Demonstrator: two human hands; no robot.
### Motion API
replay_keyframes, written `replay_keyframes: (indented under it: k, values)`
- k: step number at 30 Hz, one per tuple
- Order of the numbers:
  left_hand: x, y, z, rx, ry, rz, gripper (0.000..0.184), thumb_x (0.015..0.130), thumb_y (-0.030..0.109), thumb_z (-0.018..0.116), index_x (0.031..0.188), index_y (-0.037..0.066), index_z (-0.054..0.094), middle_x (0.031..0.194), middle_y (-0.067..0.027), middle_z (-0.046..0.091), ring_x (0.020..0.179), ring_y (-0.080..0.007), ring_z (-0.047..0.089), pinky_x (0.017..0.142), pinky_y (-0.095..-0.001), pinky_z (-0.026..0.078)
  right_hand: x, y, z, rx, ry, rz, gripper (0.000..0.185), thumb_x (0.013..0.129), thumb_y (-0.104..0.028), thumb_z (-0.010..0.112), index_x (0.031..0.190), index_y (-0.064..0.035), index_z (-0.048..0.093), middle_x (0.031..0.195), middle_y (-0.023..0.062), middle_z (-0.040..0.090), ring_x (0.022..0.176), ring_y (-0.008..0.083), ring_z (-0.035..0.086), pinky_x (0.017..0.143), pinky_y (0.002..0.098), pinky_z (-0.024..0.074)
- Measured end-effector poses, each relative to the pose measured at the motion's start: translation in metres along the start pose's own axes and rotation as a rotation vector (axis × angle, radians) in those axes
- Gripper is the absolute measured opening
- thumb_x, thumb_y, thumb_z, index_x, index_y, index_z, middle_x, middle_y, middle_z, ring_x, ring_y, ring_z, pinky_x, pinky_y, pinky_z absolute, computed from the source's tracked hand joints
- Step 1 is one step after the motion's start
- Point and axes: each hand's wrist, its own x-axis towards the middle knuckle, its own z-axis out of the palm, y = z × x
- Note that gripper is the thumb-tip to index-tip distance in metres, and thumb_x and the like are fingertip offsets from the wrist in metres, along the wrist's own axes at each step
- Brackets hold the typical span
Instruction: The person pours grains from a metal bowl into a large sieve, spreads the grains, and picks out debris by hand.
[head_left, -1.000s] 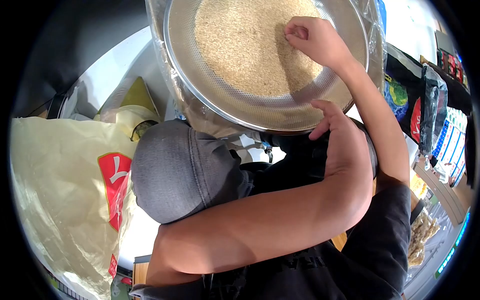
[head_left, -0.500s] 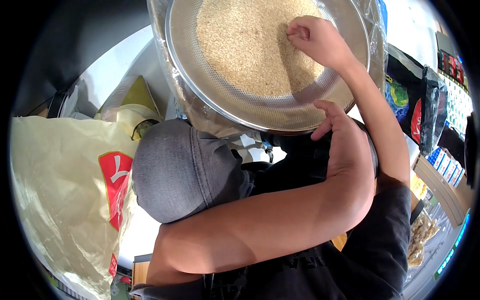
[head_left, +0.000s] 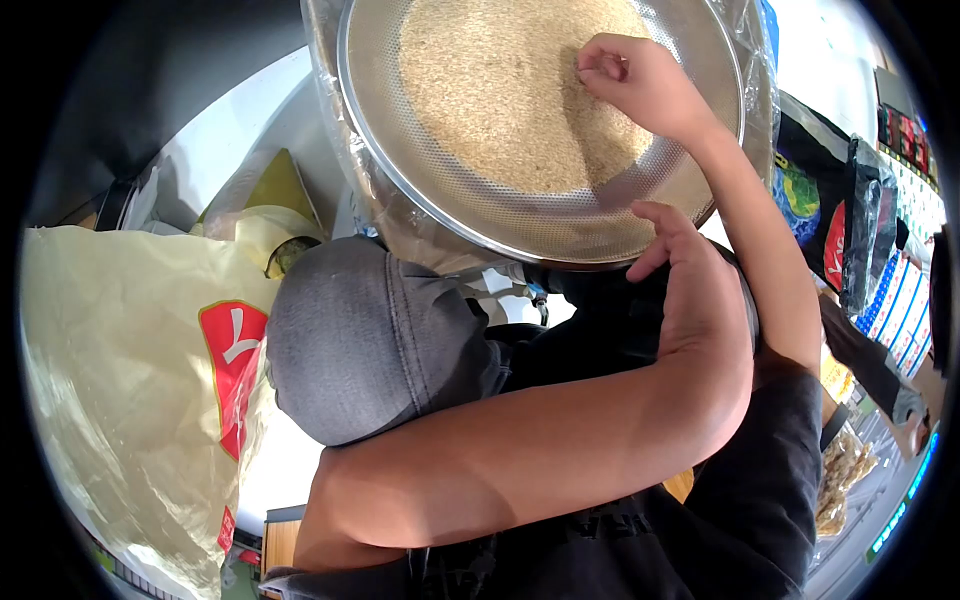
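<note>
A round metal sieve (head_left: 440,195) fills the top middle, and pale brown, rice-like grain (head_left: 510,90) covers much of its mesh. My right hand (head_left: 640,85) hovers over the right part of the grain, thumb and fingertips pinched together. Whatever lies between those fingertips is too small to make out. Crossing in front of my body, my left arm ends in my left hand (head_left: 690,265), just below the sieve's lower right rim. Its fingers are loosely bent and apart, with nothing in them. Clear plastic sheeting (head_left: 385,215) lies under the sieve.
On the left stands a large cream bag (head_left: 110,350) with a red label. My knee (head_left: 335,340) in grey cloth is beside it. To the right are a black printed bag (head_left: 815,190), stacked boxes (head_left: 900,310) and a person's dark-clothed leg (head_left: 865,350).
My hands hold nearly the same pose. The view has shifted slightly, so the sieve sits a little further right. A person's leg has come in at the right edge.
</note>
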Motion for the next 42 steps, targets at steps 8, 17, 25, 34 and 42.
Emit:
replay_keyframes:
  k: [8, 17, 25, 34, 42]
  values:
    - [0.0, 0.003, 0.003, 0.026, 0.018, -0.039, 0.035, 0.096, 0.022, 0.058, 0.125, 0.004, 0.068, 0.104, -0.0096, 0.065, 0.092, -0.022, 0.061, 0.109, -0.0523, 0.039, -0.009, 0.003, -0.018, 1.013, -0.269, 0.252, 0.01, 0.101, -0.013, 0.061, 0.108, -0.0088, 0.066, 0.067, -0.0099, 0.042, 0.058, 0.0015, 0.036, 0.047, 0.0207, 0.0285]
    - [0.0, 0.002, 0.001, 0.008, 0.002, -0.004, 0.036, 0.095, 0.025, 0.062, 0.124, 0.004, 0.069, 0.102, -0.0081, 0.065, 0.095, -0.0215, 0.062, 0.109, -0.0529, 0.039, -0.013, 0.019, -0.032, 1.532, -0.439, 0.362, 0.007, 0.105, -0.015, 0.053, 0.108, -0.0086, 0.056, 0.076, -0.0075, 0.036, 0.059, -0.0001, 0.031, 0.036, 0.0122, 0.0203]
    - [0.011, 0.003, 0.003, -0.038, -0.034, 0.037, 0.035, 0.094, 0.025, 0.064, 0.121, 0.006, 0.073, 0.115, -0.0086, 0.07, 0.112, -0.0234, 0.065, 0.107, -0.0505, 0.04, -0.024, 0.027, -0.046, 1.625, -0.445, 0.365, 0.007, 0.105, -0.015, 0.055, 0.103, -0.0084, 0.055, 0.074, -0.0068, 0.035, 0.059, 0.0001, 0.03, 0.034, 0.0125, 0.0187]
    - [0.01, 0.008, 0.004, -0.076, 0.055, -0.118, 0.047, 0.093, 0.028, 0.066, 0.136, 0.008, 0.063, 0.125, -0.0097, 0.07, 0.118, -0.0246, 0.066, 0.108, -0.0445, 0.038, -0.07, 0.043, -0.084, 1.099, 0.638, 0.551, 0.012, 0.096, -0.014, 0.068, 0.104, -0.0058, 0.069, 0.076, -0.0057, 0.048, 0.06, 0.0052, 0.039, 0.047, 0.0221, 0.0277]
    - [0.007, 0.003, -0.002, -0.076, -0.021, -0.083, 0.058, 0.091, 0.032, 0.07, 0.142, 0.006, 0.057, 0.128, -0.0109, 0.068, 0.123, -0.0259, 0.064, 0.112, -0.0467, 0.037, -0.071, 0.089, -0.082, 1.169, 0.785, 0.718, 0.011, 0.092, -0.012, 0.072, 0.093, -0.004, 0.065, 0.076, -0.0021, 0.049, 0.061, 0.0098, 0.042, 0.049, 0.0257, 0.032]
